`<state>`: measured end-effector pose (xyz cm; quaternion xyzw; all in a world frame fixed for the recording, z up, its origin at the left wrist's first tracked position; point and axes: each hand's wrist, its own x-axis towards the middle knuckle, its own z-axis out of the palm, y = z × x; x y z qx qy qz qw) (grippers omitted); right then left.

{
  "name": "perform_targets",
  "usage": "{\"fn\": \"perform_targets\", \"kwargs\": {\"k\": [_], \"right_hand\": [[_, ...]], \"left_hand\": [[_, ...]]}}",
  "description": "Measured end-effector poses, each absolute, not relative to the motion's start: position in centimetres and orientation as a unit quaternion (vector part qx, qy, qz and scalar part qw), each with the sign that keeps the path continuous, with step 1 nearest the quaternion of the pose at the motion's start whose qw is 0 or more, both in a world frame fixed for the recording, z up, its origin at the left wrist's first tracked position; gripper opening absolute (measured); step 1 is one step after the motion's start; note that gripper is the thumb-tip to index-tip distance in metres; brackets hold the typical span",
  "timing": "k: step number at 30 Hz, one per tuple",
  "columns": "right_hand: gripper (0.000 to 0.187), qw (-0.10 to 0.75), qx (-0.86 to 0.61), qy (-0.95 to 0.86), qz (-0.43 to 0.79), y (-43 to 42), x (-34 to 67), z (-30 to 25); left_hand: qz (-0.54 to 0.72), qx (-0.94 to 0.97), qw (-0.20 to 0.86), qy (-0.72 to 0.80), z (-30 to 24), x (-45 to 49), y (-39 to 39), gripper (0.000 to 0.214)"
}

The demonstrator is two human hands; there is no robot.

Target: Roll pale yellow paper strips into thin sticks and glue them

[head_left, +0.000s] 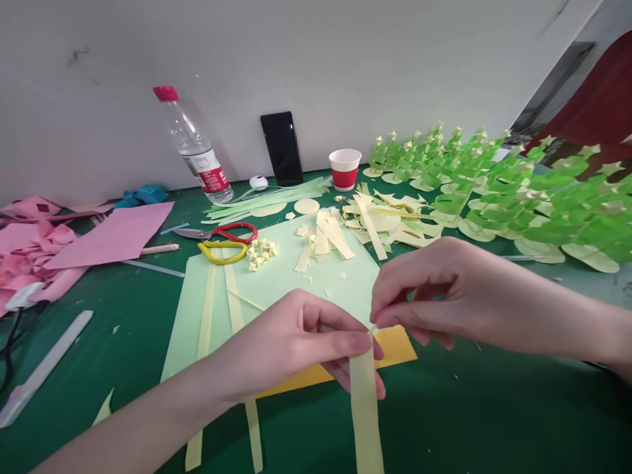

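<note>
Paper strip (366,415), likely light, easily creased and best held at its top, where our left fingers (359,342) and right fingers (388,320) pinch it, runs toward six o'clock.

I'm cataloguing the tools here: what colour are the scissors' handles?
The scissors have one red handle and one yellow handle; best seen in the head view.

Setting: paper-craft workspace, consistent with a workshop. Evidence: green table (469,421) against pale wall (237,59); scissors (217,233), pink sheet (113,234), cut paper strips (365,408) and heaped offcuts (397,220); numerous near-identical paper plants (533,191) massed at right.
</note>
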<state>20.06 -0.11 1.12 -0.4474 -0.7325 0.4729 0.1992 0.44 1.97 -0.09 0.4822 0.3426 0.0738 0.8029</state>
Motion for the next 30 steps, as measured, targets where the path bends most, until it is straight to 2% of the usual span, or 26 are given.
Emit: {"fn": "perform_targets", "kwargs": {"k": [9,16,23,27,30], "right_hand": [[0.014,0.22,-0.419,-0.743,0.473,0.9,20.4,0.8],[0.016,0.174,-0.411,-0.759,0.474,1.1,21.0,1.1],[0.011,0.207,-0.374,-0.735,0.526,1.3,21.2,1.5],[0.008,0.198,-0.375,-0.779,0.463,1.0,21.1,1.7],[0.013,0.177,-0.375,-0.8,0.434,0.7,20.9,1.8]], "left_hand": [[0.07,0.481,0.798,0.356,-0.4,0.6,1.8,0.021],[0.089,0.47,0.79,0.383,-0.3,0.8,1.3,0.024],[0.115,0.431,0.826,0.345,-0.2,0.7,1.2,0.014],[0.12,0.453,0.8,0.375,-0.2,0.7,1.3,0.007],[0.115,0.475,0.776,0.399,-0.2,0.8,1.2,0.008]]}}
